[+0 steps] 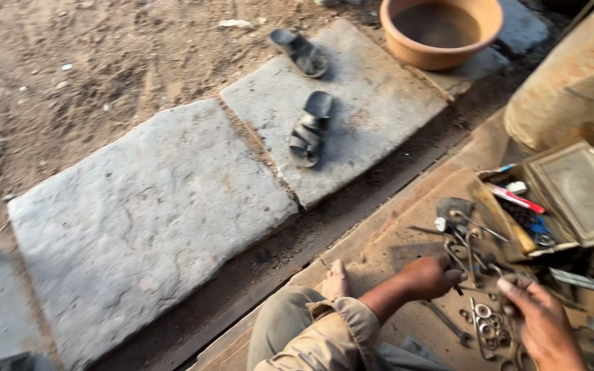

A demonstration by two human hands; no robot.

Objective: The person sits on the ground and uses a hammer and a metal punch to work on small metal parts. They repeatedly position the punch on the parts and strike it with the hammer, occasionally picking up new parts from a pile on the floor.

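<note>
My left hand reaches out from a tan sleeve, its fingers curled on a thin metal tool in a heap of wrenches and rods. Just to its right, my right hand has its fingers folded around a small dark metal part. Several washers and nuts lie on the rusty brown surface between the two hands. My knee in tan trousers and a bare foot are at the bottom centre.
An open metal toolbox with small tools stands at the right. A rusty drum is behind it. Two dark sandals lie on grey stone slabs. An orange basin sits at the top.
</note>
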